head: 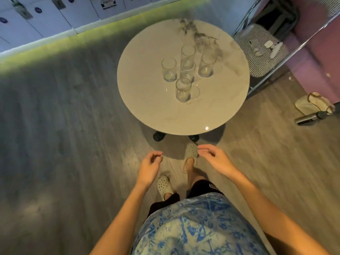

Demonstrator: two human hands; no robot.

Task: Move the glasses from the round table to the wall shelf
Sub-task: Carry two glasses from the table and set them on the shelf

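Note:
Several clear drinking glasses stand upright in a cluster on the round marble-look table [147,107]. The nearest glass [183,90] is at the front, one glass [168,69] at the left, one [206,65] at the right, and others [188,56] behind the middle. My left hand [150,167] and my right hand [214,161] hang below the table's near edge, over the floor, both empty with fingers loosely curled and apart. Neither touches a glass. No wall shelf is in view.
A chair [261,50] with a checked seat holding small items stands right of the table. A bag [312,103] and a dark bottle-like object [309,117] lie on the floor at right. White cabinets [46,17] line the far left wall. My feet in clogs stand near the table base.

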